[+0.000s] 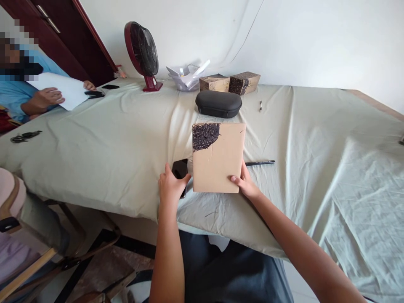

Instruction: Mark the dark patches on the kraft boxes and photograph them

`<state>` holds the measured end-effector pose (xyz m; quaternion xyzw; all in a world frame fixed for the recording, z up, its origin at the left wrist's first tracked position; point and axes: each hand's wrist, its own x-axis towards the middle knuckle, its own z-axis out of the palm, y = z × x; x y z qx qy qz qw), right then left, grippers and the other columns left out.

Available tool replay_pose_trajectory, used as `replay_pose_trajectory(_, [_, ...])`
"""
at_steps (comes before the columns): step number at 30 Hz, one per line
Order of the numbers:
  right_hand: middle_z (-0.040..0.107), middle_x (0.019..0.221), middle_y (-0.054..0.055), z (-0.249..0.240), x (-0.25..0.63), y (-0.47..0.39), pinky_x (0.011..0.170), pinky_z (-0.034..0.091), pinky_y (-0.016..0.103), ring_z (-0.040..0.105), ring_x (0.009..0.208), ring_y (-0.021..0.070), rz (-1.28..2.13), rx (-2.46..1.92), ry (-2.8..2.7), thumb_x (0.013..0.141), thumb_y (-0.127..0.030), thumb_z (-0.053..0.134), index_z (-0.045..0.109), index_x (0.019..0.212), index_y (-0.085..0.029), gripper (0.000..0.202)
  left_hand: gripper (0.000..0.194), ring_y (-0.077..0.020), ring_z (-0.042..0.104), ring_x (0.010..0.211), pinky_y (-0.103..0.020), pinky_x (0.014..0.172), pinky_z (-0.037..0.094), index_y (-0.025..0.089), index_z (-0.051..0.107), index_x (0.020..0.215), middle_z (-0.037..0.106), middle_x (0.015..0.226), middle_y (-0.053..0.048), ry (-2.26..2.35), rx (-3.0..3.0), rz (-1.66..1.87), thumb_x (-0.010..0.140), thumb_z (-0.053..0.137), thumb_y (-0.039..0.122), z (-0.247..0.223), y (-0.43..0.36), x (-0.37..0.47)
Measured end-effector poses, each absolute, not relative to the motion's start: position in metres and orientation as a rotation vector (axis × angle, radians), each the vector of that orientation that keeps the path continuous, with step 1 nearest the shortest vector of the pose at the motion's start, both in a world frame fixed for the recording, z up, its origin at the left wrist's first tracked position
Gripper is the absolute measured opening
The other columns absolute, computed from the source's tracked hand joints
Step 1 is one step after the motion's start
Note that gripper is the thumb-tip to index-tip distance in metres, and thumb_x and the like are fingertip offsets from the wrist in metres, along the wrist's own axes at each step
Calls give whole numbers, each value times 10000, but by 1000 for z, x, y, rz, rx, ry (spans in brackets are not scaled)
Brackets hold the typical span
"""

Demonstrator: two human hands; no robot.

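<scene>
My right hand [246,183] holds a brown cardboard box [217,168] by its lower right edge, thumb on the front face. Black scribble covers the box's upper left corner. My left hand [173,185] is left of the box, thumb and fingers apart, over a black smartphone [180,168]. The phone lies on the cloth, partly hidden by this hand; whether they touch I cannot tell. A black pen [261,163] lies right of the box, its left end hidden behind it.
A black hard case [218,104] lies behind the box. Farther back are two cardboard boxes [244,83], a clear basket [186,80] with papers and a red fan [142,54]. A small pen-like object [260,106] lies right. At left, a person [47,99] holds white paper.
</scene>
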<state>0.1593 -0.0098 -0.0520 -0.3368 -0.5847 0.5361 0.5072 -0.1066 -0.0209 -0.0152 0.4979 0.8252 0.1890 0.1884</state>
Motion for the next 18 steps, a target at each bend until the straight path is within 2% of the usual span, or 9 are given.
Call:
replay_pose_trajectory(6, [334,1763,90,-50,159,-10,1308,335,654,314,1628,397,1293,-810,-1415,799,-647,806,231,1700,-349,1109,1058,-430,564,1448,-530,1202,451,114,283,1684,560,1485,-295,2326,1309,601,825,799,455,-10,-24,-108])
replay_pose_trajectory(10, [359,1747,91,-49,159,-11,1300,354,644,347,1611,395,1299,-802,-1423,816,-631,801,224,1702,-354,1094,1009,-402,578,1429,-532,1203,465,141,321,1666,580,1454,-248,2336,1328,716,810,794,386,-11,-27,-111])
replay_pose_trajectory(15, [385,1730,97,-49,159,-10,1288,369,648,380,1588,401,1289,-808,-1441,820,-639,796,188,1716,-353,1120,938,-350,626,1348,-512,1185,504,176,394,1608,618,1379,-179,2329,1420,1050,777,795,344,-6,-37,-113])
replay_pose_trajectory(18, [392,1726,98,-50,159,-10,1285,370,649,390,1581,401,1273,-802,-1466,826,-642,795,181,1718,-356,1120,925,-317,642,1314,-490,1147,550,194,385,1593,614,1389,-163,2303,1507,1295,777,798,339,9,-51,-107])
